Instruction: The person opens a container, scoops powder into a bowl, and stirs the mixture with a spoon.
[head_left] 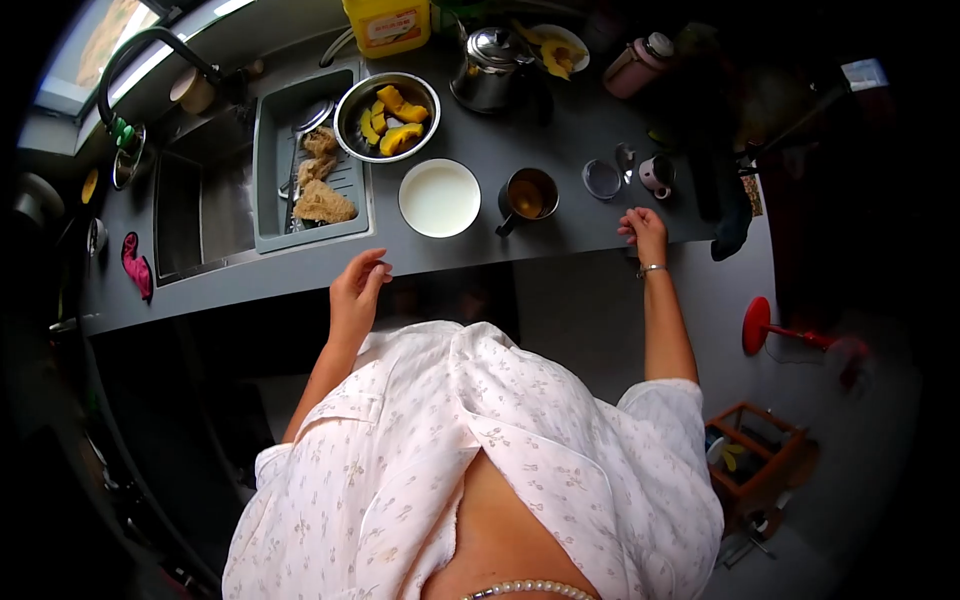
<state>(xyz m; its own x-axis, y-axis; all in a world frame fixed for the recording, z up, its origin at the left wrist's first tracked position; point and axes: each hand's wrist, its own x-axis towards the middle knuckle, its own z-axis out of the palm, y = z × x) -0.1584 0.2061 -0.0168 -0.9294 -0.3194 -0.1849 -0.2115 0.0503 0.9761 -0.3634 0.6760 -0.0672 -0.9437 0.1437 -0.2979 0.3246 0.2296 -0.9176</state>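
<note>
My left hand (pixel 358 288) hovers just off the counter's front edge, fingers loosely bent and thumb apart, with nothing in it. To its upper right stands a bowl of white liquid (pixel 440 198). Farther right is a dark metal mug (pixel 528 194) with brownish contents, its handle toward me. At the counter's edge on the right, my right hand (pixel 646 228) has loosely curled fingers with small gaps and holds nothing visible. Closest to it are a small pale pink cup (pixel 656 176), a round clear lid (pixel 601 179) and a small clear piece (pixel 625 160).
A steel bowl of pumpkin pieces (pixel 400 138) sits beside a grey drain tray (pixel 270 215) holding tan sponge-like clumps (pixel 324 202). The sink (pixel 205 215) lies left. Behind are a yellow jug (pixel 390 28), a steel kettle (pixel 490 75), a cut pumpkin (pixel 560 55) and a pink bottle (pixel 637 66).
</note>
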